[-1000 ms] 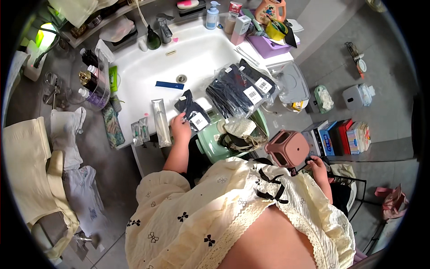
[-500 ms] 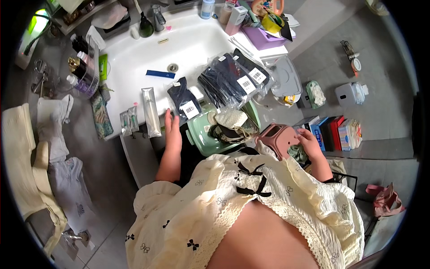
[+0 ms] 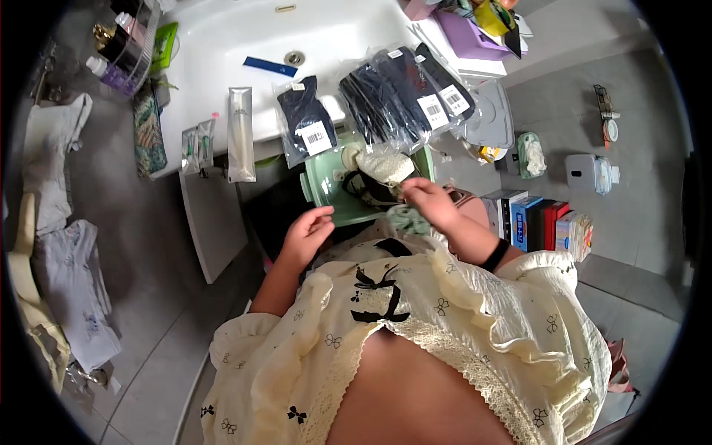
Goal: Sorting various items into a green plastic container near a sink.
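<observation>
My right hand [image 3: 435, 206] is closed in a pinch on a pale green crumpled cloth [image 3: 408, 220], which hangs below the fingers over my lap. Nothing shows in my left hand [image 3: 308, 233]; its fingers are loosely bent and apart, near the left rim of a green plastic basin [image 3: 317, 185]. Inside the basin lie a white textured cloth [image 3: 386, 167] and a dark patterned item, partly hidden by my right hand. A pink plastic stool or bin [image 3: 471, 209] stands behind my right wrist.
Clear-bagged dark garments [image 3: 400, 96] and a smaller bagged one [image 3: 308, 122] lie along the white sink [image 3: 348, 33]. A long silver packet [image 3: 241, 133] and small sachets [image 3: 198, 144] rest at its left edge. Books [image 3: 545, 222] stand at right. A cabinet door [image 3: 211, 222] hangs open.
My right hand has moved left from the pink stool, bringing the green cloth to the basin's near side. My left hand has drawn back from the sink edge. The whole view has shifted.
</observation>
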Motion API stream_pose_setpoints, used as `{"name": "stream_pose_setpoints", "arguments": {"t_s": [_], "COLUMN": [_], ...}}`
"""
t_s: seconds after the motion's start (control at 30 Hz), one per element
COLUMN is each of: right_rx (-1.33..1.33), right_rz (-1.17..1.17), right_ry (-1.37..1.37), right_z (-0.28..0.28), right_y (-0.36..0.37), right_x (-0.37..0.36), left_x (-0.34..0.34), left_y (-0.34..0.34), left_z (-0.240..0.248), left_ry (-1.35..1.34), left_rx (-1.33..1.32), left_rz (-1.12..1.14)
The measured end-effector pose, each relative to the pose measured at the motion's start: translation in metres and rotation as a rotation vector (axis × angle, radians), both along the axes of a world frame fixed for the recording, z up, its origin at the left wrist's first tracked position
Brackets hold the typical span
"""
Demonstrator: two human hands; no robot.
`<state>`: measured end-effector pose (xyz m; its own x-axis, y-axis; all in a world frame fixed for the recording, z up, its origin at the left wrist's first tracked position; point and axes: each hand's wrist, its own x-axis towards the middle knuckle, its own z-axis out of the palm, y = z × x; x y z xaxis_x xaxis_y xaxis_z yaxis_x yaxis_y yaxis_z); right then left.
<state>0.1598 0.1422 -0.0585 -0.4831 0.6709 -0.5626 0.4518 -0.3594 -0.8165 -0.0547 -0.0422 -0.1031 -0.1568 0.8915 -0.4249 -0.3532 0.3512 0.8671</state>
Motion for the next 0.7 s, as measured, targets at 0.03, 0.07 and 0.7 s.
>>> {"name": "stream_pose_setpoints", "arguments": {"t_s": [0.03,0.07,0.7], "right_rx": [-0.048,-0.067,0.135], "right_rz": [0.019,0.047,0.276], "right_ry": [0.015,0.033,-0.296], "right_z": [-0.017,-0.02,-0.085], "right_y": [-0.006,-0.015,0.003], "right_x": [-0.011,-0.028,-0.018], "left_x": [0.005,0.01,0.038], "left_y": [-0.001,-0.004,-0.064], "left_z": [-0.003,-0.011,-0.068], "left_ry": [-0.059,-0.108,-0.323], "left_rx": [0.01,0.014,-0.483], "left_rz": [-0.063,-0.07,0.547]}}
